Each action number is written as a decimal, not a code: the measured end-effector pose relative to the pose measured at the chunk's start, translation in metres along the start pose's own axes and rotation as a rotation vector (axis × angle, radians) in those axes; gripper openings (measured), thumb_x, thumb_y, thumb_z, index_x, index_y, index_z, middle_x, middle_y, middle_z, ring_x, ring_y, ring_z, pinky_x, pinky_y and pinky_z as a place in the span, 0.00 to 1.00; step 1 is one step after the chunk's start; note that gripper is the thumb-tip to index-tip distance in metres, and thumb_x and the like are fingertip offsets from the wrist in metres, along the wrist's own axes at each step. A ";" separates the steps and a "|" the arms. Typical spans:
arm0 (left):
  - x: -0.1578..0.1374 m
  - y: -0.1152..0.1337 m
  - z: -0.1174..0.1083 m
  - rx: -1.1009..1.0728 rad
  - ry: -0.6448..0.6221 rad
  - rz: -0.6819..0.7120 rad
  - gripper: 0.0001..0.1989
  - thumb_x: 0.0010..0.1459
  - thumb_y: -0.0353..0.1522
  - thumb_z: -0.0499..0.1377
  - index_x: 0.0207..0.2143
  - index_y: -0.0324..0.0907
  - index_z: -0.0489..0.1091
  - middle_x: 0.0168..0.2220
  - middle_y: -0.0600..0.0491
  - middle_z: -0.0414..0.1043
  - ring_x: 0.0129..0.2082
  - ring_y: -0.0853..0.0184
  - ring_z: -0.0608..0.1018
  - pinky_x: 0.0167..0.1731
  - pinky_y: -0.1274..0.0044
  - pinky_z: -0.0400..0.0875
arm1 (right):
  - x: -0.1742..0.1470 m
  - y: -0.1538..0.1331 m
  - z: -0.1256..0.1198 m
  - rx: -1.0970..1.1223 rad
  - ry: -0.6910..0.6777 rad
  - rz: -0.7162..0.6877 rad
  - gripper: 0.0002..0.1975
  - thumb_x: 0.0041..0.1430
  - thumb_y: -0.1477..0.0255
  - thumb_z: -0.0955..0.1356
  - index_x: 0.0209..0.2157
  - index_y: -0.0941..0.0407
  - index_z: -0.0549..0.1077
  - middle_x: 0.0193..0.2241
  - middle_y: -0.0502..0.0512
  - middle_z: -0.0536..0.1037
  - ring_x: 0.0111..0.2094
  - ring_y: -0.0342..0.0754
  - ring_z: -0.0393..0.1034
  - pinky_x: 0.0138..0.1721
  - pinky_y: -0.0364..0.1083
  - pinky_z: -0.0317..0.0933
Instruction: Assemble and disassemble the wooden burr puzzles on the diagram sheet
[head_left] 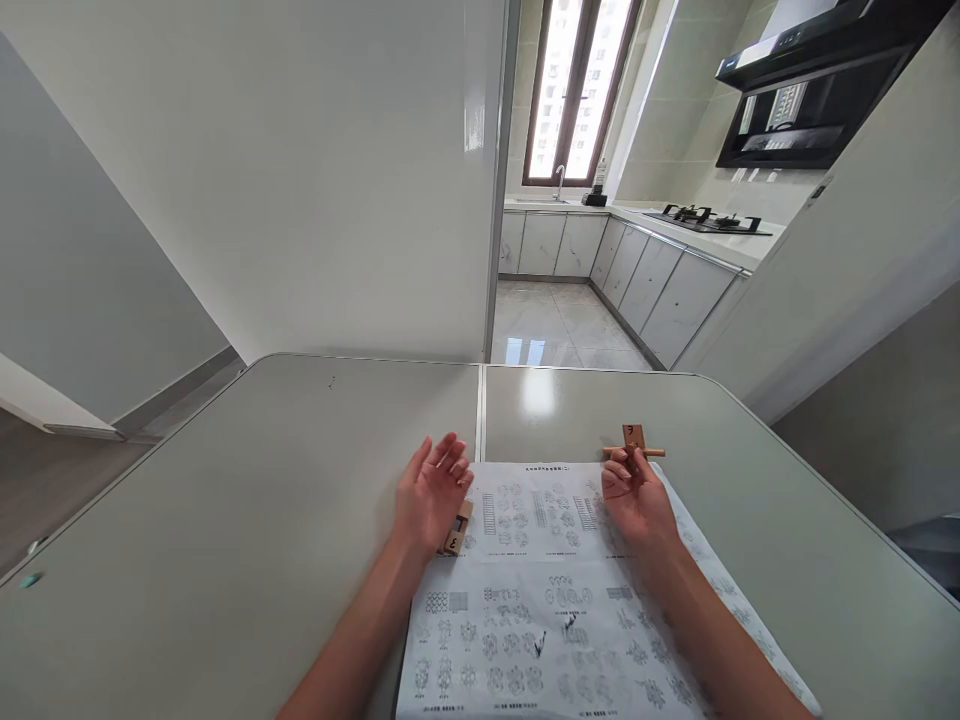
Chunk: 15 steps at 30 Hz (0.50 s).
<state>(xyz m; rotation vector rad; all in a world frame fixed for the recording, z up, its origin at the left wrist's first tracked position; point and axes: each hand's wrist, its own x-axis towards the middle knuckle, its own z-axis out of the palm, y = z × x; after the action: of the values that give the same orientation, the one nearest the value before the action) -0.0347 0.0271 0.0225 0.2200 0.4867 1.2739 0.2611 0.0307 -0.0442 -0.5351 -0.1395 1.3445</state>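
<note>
Past the far edge of the table (225,520), we look into a kitchen with a dark-framed window (574,95) and a faucet (558,182) in front of it. Marble-patterned cabinets (660,285) turn a corner above a glossy tiled floor (562,325). To the right, we see a black gas stove (709,221) beneath a dark range hood (832,100). Near the table's left edge, we notice a small green object (31,580), too small to identify.

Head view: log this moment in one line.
left hand: open, beside wooden block | right hand: pinching wooden piece crossed by stick | printed sheet: on table
</note>
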 end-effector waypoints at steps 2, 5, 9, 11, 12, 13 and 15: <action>0.002 0.011 -0.004 -0.064 0.048 0.115 0.08 0.66 0.33 0.60 0.42 0.36 0.73 0.33 0.52 0.73 0.24 0.73 0.71 0.24 0.78 0.68 | 0.001 -0.002 0.000 0.009 -0.001 0.002 0.07 0.67 0.75 0.70 0.34 0.55 0.68 0.29 0.44 0.68 0.20 0.33 0.60 0.19 0.32 0.63; 0.006 0.025 -0.011 -0.130 0.103 0.215 0.04 0.62 0.31 0.60 0.38 0.38 0.71 0.29 0.55 0.69 0.21 0.74 0.68 0.20 0.79 0.63 | 0.002 -0.004 -0.001 0.017 -0.003 0.007 0.07 0.67 0.75 0.70 0.34 0.55 0.67 0.29 0.44 0.68 0.20 0.34 0.59 0.19 0.32 0.63; 0.012 0.037 -0.022 -0.167 0.163 0.276 0.03 0.59 0.30 0.60 0.34 0.40 0.68 0.26 0.58 0.64 0.19 0.75 0.63 0.17 0.79 0.57 | 0.000 -0.003 0.001 0.014 -0.009 0.022 0.08 0.66 0.71 0.71 0.35 0.55 0.68 0.29 0.44 0.68 0.19 0.34 0.59 0.19 0.33 0.63; 0.015 0.037 -0.026 -0.164 0.187 0.290 0.04 0.58 0.30 0.60 0.32 0.40 0.67 0.24 0.59 0.62 0.18 0.75 0.61 0.16 0.79 0.55 | -0.003 -0.001 0.004 -0.021 -0.023 0.034 0.10 0.64 0.68 0.73 0.34 0.55 0.69 0.28 0.43 0.67 0.19 0.34 0.58 0.19 0.33 0.62; 0.016 0.036 -0.027 -0.159 0.196 0.291 0.04 0.57 0.30 0.60 0.32 0.40 0.66 0.24 0.59 0.61 0.18 0.75 0.60 0.16 0.79 0.55 | -0.005 0.001 0.006 -0.049 -0.032 0.044 0.11 0.62 0.67 0.74 0.34 0.54 0.69 0.28 0.43 0.67 0.19 0.34 0.58 0.18 0.34 0.62; 0.016 0.034 -0.028 -0.152 0.203 0.290 0.05 0.57 0.30 0.61 0.32 0.40 0.66 0.24 0.59 0.61 0.18 0.75 0.60 0.16 0.79 0.55 | -0.007 0.004 0.008 -0.086 -0.040 0.056 0.12 0.60 0.67 0.76 0.34 0.54 0.69 0.28 0.43 0.67 0.19 0.35 0.57 0.18 0.34 0.62; 0.017 0.029 -0.027 -0.126 0.206 0.282 0.06 0.56 0.30 0.62 0.31 0.41 0.66 0.24 0.60 0.60 0.18 0.75 0.59 0.16 0.80 0.55 | -0.013 0.011 0.013 -0.174 -0.054 0.091 0.13 0.57 0.67 0.77 0.35 0.53 0.71 0.27 0.43 0.67 0.20 0.36 0.57 0.18 0.35 0.61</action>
<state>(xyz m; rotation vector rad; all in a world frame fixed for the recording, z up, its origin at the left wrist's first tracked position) -0.0685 0.0485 0.0073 0.0512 0.5629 1.6075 0.2432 0.0230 -0.0349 -0.6579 -0.2815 1.4439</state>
